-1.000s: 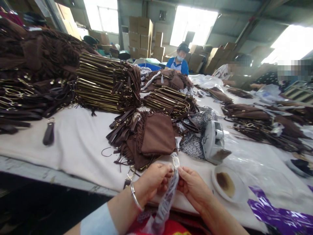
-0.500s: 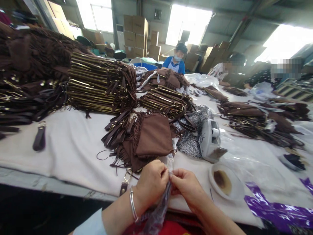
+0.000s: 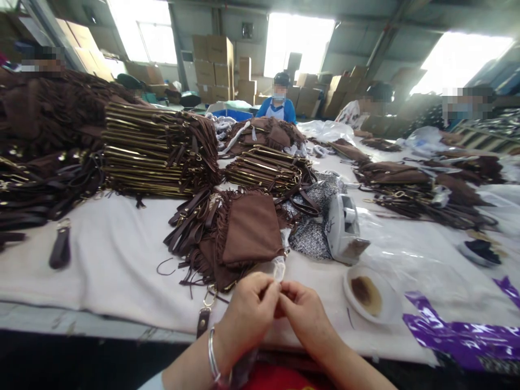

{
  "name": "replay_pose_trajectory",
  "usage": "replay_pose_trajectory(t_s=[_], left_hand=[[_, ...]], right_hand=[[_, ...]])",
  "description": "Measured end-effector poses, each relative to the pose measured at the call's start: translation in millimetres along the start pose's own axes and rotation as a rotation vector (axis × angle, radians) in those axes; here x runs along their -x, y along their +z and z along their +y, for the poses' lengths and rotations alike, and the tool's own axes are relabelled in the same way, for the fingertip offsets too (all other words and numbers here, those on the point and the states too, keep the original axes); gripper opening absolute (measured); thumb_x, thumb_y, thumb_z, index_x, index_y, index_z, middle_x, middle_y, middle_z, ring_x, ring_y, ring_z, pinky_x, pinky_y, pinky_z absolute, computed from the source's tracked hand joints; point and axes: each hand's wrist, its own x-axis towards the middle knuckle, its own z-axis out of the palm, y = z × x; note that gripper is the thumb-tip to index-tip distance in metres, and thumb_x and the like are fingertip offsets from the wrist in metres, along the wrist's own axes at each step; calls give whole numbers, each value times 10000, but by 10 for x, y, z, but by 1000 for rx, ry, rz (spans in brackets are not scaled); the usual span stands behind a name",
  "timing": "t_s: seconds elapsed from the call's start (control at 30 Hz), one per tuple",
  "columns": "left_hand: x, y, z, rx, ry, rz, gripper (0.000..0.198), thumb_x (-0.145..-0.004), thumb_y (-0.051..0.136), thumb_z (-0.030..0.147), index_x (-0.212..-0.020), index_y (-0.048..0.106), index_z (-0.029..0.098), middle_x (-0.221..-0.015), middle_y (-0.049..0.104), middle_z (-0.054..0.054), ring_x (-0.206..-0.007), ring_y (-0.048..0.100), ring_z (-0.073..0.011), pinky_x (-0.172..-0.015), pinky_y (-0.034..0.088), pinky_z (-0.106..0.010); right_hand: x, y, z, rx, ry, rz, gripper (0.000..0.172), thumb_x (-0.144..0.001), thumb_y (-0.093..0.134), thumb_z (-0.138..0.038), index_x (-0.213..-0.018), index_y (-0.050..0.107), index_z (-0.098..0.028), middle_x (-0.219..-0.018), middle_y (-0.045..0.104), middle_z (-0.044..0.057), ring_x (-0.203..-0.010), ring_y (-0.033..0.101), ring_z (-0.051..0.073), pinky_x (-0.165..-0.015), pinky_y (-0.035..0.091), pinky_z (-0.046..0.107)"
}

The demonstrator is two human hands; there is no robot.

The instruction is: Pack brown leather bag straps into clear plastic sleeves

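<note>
Both hands meet at the table's front edge, fingertips pinched together on a thin piece of clear plastic wrap [image 3: 279, 269]. My left hand [image 3: 248, 306], with a silver bangle at the wrist, is closed on it from the left. Closed from the right is my right hand [image 3: 305, 314]. The wrap's upper end shows just above the fingertips, at the lower right corner of a brown fringed pouch [image 3: 252, 227]; most of the rest is behind the hands. Several dark wrist straps [image 3: 184, 225] lie left of the pouch. One strap with a gold clasp [image 3: 208, 297] hangs toward the edge.
Right of the pouch stand a white dispenser-like object [image 3: 336, 230] on speckled grey fabric and a white dish [image 3: 392, 315] with brown contents. Purple plastic [image 3: 455, 338] lies front right. Behind rise stacked gold-zipped pouches [image 3: 140, 154]. A person in blue [image 3: 289, 112] sits across.
My hands have come closer together and the fingertips now nearly touch. The long tail of plastic that hung below them is mostly out of sight. The view has shifted slightly.
</note>
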Motion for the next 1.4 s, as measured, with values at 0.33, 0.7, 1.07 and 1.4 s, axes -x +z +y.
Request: replay_pose_trajectory(t_s=[0.33, 0.7, 1.07, 1.4], left_hand=[[54, 177, -63, 553, -495, -306, 432, -885, 390, 549, -802, 593, 177, -635, 598, -31, -492, 484, -142, -442, 334, -234], [66, 101, -68, 982, -649, -286, 358, -857, 473, 556, -811, 483, 201, -536, 251, 111, -408, 94, -48, -399, 119, -186], [94, 35, -28, 743, -467, -251, 540, -774, 590, 688, -914, 566, 167, -597, 559, 18, -448, 495, -108, -419, 362, -207], [-344, -666, 224, 1443, -508, 425, 172, -845, 572, 158, -973, 667, 93, -868, 738, -102, -784, 708, -216, -684, 582, -318]], right_hand=[[-16, -95, 15, -52, 121, -98, 456, -754, 611, -598, -728, 605, -143, -436, 499, -50, -360, 391, 67, -386, 273, 197], [-185, -118, -21, -432, 143, -264, 454, -655, 795, -511, -647, 506, -161, -489, 480, -68, -386, 291, 16, -411, 163, 192], [-465, 35, -120, -424, 196, 0, 531, -623, 746, -629, -657, 448, -191, -461, 419, -87, -397, 347, 48, -404, 218, 181], [50, 145, -451, -44, -202, -359, 303, -727, 685, -466, -770, 663, -166, -585, 557, -24, -493, 451, 88, -476, 343, 208]])
